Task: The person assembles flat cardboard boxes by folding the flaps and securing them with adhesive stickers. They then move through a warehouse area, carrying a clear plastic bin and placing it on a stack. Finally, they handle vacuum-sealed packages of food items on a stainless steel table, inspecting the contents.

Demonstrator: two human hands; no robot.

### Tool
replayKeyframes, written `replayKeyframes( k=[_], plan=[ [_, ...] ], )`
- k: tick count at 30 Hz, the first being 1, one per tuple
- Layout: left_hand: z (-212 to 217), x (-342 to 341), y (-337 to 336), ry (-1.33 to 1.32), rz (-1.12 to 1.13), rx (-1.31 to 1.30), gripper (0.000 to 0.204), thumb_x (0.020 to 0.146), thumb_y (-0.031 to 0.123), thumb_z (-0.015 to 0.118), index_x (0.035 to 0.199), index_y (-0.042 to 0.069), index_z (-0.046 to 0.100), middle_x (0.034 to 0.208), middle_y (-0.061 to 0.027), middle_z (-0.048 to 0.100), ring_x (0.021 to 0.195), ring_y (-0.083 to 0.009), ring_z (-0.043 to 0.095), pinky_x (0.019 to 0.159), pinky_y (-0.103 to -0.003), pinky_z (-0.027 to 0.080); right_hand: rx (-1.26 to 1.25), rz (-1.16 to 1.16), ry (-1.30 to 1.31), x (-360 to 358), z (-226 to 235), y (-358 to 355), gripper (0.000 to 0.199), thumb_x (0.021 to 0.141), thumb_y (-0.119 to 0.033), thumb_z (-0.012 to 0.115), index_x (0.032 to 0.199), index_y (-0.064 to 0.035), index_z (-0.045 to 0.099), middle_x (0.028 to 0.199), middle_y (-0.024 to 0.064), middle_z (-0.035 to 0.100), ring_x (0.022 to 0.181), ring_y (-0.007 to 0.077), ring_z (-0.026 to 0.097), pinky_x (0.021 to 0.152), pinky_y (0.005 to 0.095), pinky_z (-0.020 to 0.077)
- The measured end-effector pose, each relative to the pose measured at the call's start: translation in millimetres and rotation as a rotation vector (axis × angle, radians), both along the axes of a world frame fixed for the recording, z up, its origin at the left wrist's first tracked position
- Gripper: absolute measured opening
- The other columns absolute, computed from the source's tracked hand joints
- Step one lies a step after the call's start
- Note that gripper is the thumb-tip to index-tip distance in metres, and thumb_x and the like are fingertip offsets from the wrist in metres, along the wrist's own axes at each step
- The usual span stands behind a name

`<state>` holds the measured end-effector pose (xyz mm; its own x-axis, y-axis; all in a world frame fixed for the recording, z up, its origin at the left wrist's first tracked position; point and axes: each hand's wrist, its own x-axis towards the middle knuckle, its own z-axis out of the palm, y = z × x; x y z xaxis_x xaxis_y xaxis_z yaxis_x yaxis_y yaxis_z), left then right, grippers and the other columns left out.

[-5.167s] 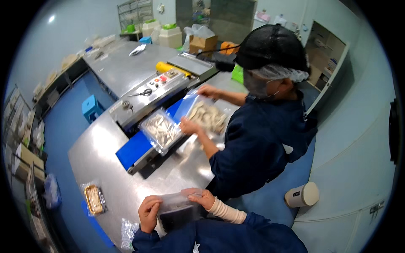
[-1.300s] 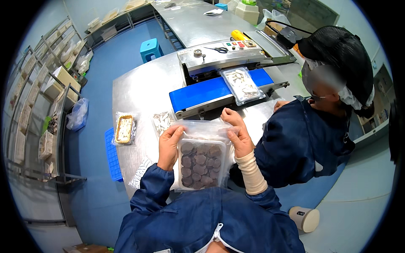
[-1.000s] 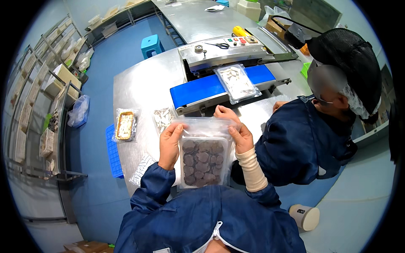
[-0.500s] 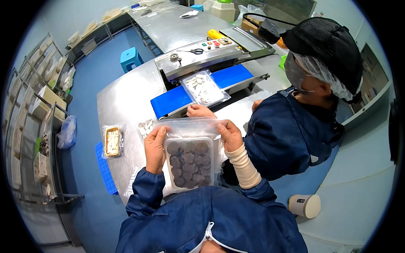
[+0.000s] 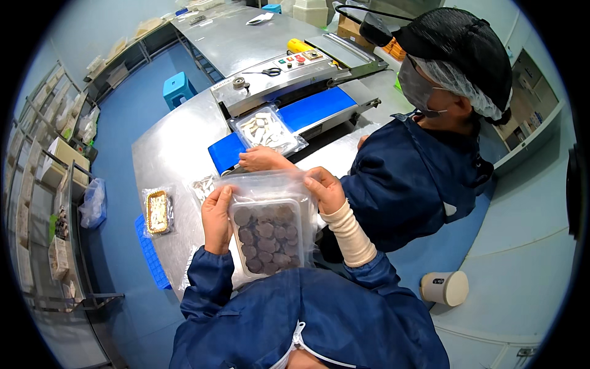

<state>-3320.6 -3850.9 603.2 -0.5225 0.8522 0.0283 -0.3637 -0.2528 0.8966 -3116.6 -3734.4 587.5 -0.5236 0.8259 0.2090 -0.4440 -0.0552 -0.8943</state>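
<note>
Both my hands pinch the top edge of a clear plastic bag, drawn fairly flat between them. My left hand is closed on its left corner and my right hand on its right corner. Inside the bag lies a pale tray filled with dark brown round pieces. Just beyond, a co-worker's hand is at a bagged tray of white pieces on the blue conveyor belt of a sealing machine.
A packet with a golden tray lies on the steel table at left. Beside me on the right stands a co-worker. Scissors rest on the machine. A blue stool and racks stand left, a white bin right.
The bagged tray of white pieces has shifted left along the belt, and the co-worker's hand has moved left with it. My hands keep their hold on the bag; the whole view has shifted slightly.
</note>
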Motion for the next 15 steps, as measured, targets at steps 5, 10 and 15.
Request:
replayKeyframes(
  k=[5, 10, 15],
  plan=[
    [-3.0, -1.2, -0.7, 0.009, 0.031, -0.030, 0.016, 0.085, 0.014, 0.052, 0.086, 0.000, 0.061, 0.078, -0.0037, 0.060, 0.068, -0.0084, 0.054, 0.065, -0.021, 0.043, -0.057, -0.004, -0.091, 1.3, -0.7, -0.4, 0.011, 0.083, -0.015, 0.055, 0.086, -0.0036, 0.055, 0.077, -0.0024, 0.055, 0.072, 0.0046, 0.047, 0.068, 0.0185, 0.0381],
    [-8.3, -1.5, -4.1, -0.010, 0.044, -0.012, 0.016, 0.085, 0.013, 0.052, 0.085, -0.001, 0.060, 0.079, -0.0038, 0.060, 0.069, -0.0088, 0.054, 0.067, -0.021, 0.043, -0.077, 0.002, -0.075, -2.2, 2.2, -3.1, 0.012, 0.083, -0.015, 0.056, 0.085, -0.0034, 0.055, 0.077, -0.0024, 0.055, 0.071, 0.0043, 0.047, 0.068, 0.0180, 0.0381],
    [-7.9, 2.6, -8.2, 0.022, 0.084, 0.006, 0.016, 0.085, 0.012, 0.052, 0.086, -0.001, 0.060, 0.079, -0.0037, 0.060, 0.072, -0.0083, 0.053, 0.069, -0.020, 0.041, -0.084, 0.004, -0.047, -0.1, -0.6, -2.8, 0.010, 0.082, -0.013, 0.056, 0.084, -0.0035, 0.055, 0.077, -0.0024, 0.055, 0.071, 0.0043, 0.047, 0.069, 0.0181, 0.0379]
  ],
)
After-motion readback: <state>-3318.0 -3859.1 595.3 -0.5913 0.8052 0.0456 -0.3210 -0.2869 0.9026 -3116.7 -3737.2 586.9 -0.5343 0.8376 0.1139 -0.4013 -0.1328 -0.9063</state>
